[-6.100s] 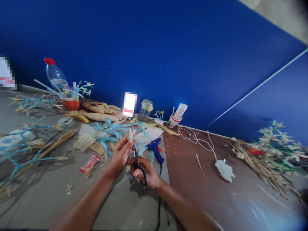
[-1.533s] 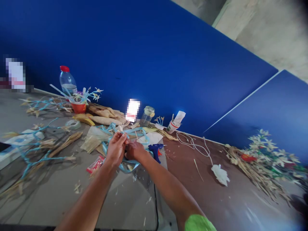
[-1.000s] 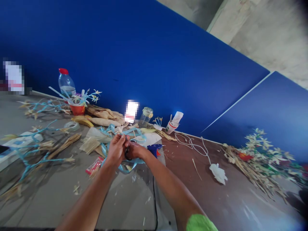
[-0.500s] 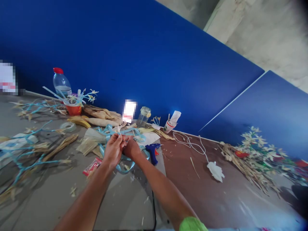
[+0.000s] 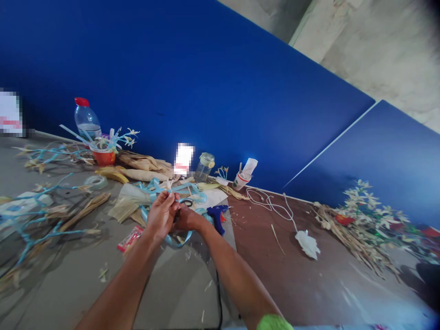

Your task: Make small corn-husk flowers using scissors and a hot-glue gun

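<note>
My left hand (image 5: 161, 214) is closed, its fingertips pinching a small pale husk flower (image 5: 169, 185) that points up. Right beside it, my right hand (image 5: 185, 217) is closed too, its fingers against the left ones; what they hold is mostly hidden. A dark ring like a scissor handle (image 5: 187, 202) shows just above the right hand. Light blue ribbon (image 5: 201, 197) lies in loops around and beneath both hands. The blue glue gun (image 5: 216, 218) rests on the table to the right of them.
Blue-wrapped stems (image 5: 34, 238) spread at the left, near a tape roll (image 5: 96, 182) and a red cup (image 5: 104, 157). Behind stand a bottle (image 5: 87, 123), a jar (image 5: 205, 167) and a white cup (image 5: 241, 180). White flowers (image 5: 364, 201) lie at the right.
My right hand has shifted slightly down and turned, and the dark ring above it has come into view. My left hand stays nearly in place.
</note>
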A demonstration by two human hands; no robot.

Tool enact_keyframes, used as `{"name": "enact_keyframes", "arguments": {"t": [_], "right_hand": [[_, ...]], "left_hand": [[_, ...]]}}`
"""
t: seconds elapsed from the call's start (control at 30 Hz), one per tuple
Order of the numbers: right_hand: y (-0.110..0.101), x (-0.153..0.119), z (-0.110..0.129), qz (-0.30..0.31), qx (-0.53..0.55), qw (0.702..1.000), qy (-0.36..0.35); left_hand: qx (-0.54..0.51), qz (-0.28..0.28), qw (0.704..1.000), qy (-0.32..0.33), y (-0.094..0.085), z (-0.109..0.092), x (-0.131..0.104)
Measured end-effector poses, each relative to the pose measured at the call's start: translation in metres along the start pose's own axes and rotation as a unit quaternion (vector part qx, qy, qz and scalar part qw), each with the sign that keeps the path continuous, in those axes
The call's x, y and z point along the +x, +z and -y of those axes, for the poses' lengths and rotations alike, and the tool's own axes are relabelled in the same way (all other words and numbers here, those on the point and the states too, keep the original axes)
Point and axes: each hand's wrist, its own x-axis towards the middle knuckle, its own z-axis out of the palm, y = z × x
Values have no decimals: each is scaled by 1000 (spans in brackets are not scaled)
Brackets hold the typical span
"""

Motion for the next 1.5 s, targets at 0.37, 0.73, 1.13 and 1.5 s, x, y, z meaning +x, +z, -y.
{"name": "enact_keyframes", "arguments": {"t": [0.37,0.73,1.13,1.5], "right_hand": [[-15,-49,-24,-146,-16,987,68],[-30,-95,-58,-135,-140,933,302],[-28,-88,-78,-137,-133,931,312],[-34,-94,-98,-287,130,914,257]], "left_hand": [[-9,-6,1000,8,1,-1,-1],[-11,-31,999,0,3,2,1],[11,-14,1000,-12,2,2,0],[12,-20,1000,-11,0,3,2]]}}
